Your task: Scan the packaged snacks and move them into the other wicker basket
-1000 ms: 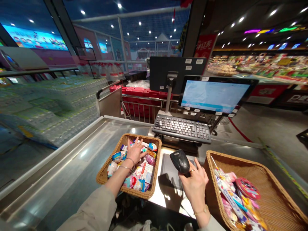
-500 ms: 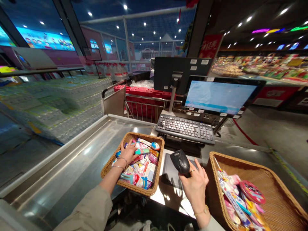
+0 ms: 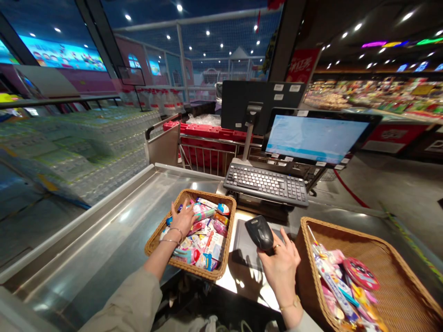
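While the left hand (image 3: 182, 220) lies inside the left wicker basket (image 3: 189, 193), its fingers are curled around one end of a pink and teal packet (image 3: 204, 213), which sticks out to the right above a heap of other colourful packets. Two thin bangles circle that wrist. The right hand (image 3: 282, 267) is wrapped around the grip of a black barcode scanner (image 3: 259, 232), with the forefinger stretched up beside it and a ring showing. The scanner head is held above a dark flat plate (image 3: 242, 246) set in the steel counter (image 3: 114, 230), between the two baskets. The right wicker basket (image 3: 346, 228), just beside the right hand, holds a smaller pile of packets along its near left side. Beyond the plate stand a black keyboard (image 3: 266, 184) and a lit till monitor (image 3: 313, 138).
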Demonstrator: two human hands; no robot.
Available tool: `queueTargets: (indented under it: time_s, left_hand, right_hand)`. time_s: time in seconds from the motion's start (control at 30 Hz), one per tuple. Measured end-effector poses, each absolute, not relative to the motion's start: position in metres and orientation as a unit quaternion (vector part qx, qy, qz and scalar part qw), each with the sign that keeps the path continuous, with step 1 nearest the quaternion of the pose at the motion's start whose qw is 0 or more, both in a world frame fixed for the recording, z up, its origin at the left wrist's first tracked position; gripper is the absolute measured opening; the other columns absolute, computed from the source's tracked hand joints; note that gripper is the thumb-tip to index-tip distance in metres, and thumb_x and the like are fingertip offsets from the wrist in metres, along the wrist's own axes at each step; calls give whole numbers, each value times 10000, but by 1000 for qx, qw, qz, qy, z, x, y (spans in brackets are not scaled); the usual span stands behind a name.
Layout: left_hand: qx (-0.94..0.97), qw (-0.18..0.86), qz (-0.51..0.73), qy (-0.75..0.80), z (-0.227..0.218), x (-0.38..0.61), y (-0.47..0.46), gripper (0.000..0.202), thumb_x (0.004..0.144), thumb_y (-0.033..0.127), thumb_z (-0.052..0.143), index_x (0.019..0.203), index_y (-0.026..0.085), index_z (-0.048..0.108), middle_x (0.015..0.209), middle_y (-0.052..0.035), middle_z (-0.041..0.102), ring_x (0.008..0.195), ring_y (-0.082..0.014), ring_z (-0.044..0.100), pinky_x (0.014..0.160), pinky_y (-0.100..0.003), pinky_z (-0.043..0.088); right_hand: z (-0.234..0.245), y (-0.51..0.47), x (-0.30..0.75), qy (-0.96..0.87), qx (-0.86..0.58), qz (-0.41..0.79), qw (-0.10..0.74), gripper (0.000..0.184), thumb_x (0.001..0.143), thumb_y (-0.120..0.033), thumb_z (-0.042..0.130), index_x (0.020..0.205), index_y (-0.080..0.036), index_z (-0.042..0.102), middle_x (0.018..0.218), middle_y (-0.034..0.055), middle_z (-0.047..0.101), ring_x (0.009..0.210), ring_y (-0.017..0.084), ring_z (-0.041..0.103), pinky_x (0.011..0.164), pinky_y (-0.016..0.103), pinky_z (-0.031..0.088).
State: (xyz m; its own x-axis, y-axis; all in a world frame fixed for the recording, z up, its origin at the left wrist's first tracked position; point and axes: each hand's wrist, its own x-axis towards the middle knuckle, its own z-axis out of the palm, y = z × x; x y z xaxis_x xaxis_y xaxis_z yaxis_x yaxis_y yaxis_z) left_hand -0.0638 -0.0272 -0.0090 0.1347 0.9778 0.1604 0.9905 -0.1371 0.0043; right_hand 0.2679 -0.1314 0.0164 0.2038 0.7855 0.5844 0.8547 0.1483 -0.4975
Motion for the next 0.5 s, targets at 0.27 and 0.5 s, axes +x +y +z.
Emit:
queueTargets:
  time_s: [0.27, 0.5]
  left_hand:
    - [-696, 93, -82, -707, -15, -63, -18, 358, 959, 368, 396, 921, 250, 731, 1427, -56, 535, 1455, -364, 213, 1043, -763, -138]
    - [-751, 68, -82, -652, -18, -59, -23, 271, 923, 347, 495, 1120, 383, 679, 1473, -8, 483, 1447, -341, 251, 1060, -758, -103]
  right_hand:
    - [15, -133, 267, -629, -651, -35, 423, 289, 696, -267, 577, 960, -227, 688, 1155, 35, 703, 1293, 308, 470, 1072, 500, 253]
    - [13, -132, 269, -627, -656, -41, 419, 292, 693, -273, 589, 963, -231, 692, 1154, 29, 703, 1275, 309, 484, 1066, 494, 254]
